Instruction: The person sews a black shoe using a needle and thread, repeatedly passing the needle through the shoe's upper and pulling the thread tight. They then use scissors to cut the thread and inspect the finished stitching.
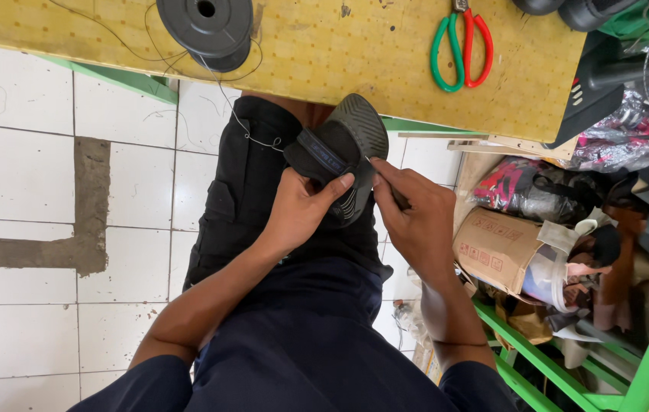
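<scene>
Because it is a flat rubber-soled sandal with a dark strap across it, the thing in hand looks light and springy rather than stiff, likely to bend at the sole if pressed, and its ribbed tread should give the fingers purchase; the thick edge of the sole near the strap seems the soundest place to hold it. It rests over the person's lap, just below the front edge of the yellow bench, tread side partly turned up. The left hand has its grip closed around the lower part of the sandal, thumb pressed on the sole and fingers wrapped beneath. The right hand is pinched shut at the sandal's right edge on something slim, perhaps a needle or awl, though it is too small to tell for sure. A thin thread runs from the strap up to a dark spool standing on the bench. Farther right on the bench lie scissors with one green and one red handle. Beside the right arm, a green rack holds a cardboard box and a jumble of other footwear and scraps, over a white tiled floor.
</scene>
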